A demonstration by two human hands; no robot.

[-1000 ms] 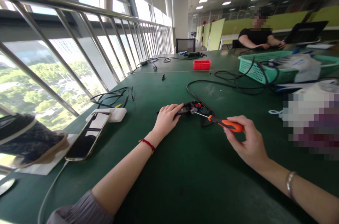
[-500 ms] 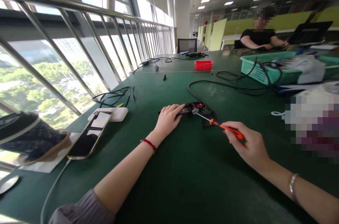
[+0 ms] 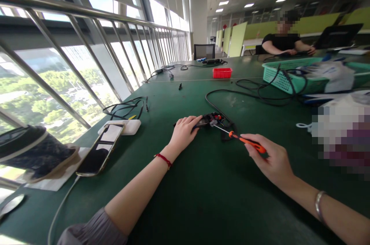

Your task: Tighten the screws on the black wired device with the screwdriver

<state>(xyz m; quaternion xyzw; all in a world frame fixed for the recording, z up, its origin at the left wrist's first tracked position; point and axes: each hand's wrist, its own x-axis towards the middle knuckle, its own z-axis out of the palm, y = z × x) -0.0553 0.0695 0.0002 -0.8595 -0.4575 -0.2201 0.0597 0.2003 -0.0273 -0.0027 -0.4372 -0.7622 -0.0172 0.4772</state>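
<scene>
In the head view, my left hand (image 3: 184, 131) is closed over the left part of a black corded device (image 3: 206, 121) that lies on the green table. At its right end the housing is open, with small red and black parts showing inside. Some of the device is hidden under my fingers. My right hand (image 3: 270, 157) grips an orange and black screwdriver (image 3: 251, 143) by its handle. The thin metal shaft points left, and its tip is at the open part of the device. A small black piece (image 3: 227, 134) lies just right of the device.
A black cable (image 3: 211, 100) curves from the device toward a green basket (image 3: 279, 79) at the right. Further back stands a red tray (image 3: 222, 73). On the left lie a phone (image 3: 100, 152), a white box (image 3: 131, 127) and black wires (image 3: 124, 107). A person (image 3: 281, 40) sits across the table.
The camera view has shifted very slightly. Both hands, the device and the screwdriver keep nearly the same positions.
</scene>
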